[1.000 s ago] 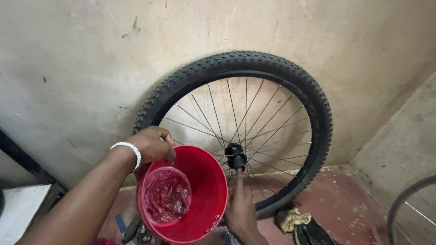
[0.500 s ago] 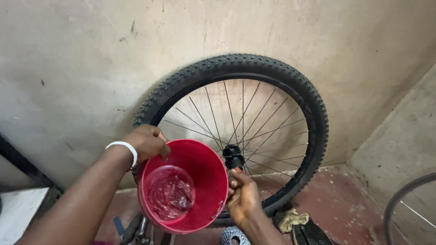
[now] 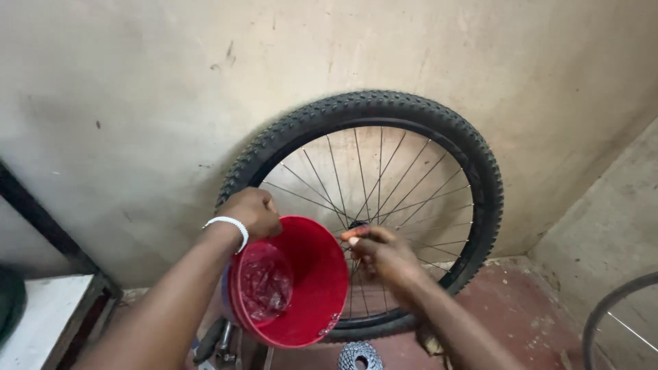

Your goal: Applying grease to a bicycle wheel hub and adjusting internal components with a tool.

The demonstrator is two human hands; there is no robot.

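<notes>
Head view: left hand [image 3: 252, 211], white wristband [image 3: 229, 225], fingers closed on the far-left rim of a red bucket [image 3: 301, 288], tilted toward the camera. Clear liquid [image 3: 266, 282] inside at the left. Right hand [image 3: 384, 252] at the bucket's right rim, fingers narrow, pinching something small; cannot tell what. Just behind, a bike wheel [image 3: 411, 130] with knobby tyre leans upright on the wall [image 3: 137, 103]. Cassette [image 3: 360, 356] on the floor [image 3: 534, 322], near, below the bucket. White bench [image 3: 41, 322] left. Another wheel's rim [image 3: 617, 308] at right edge.
</notes>
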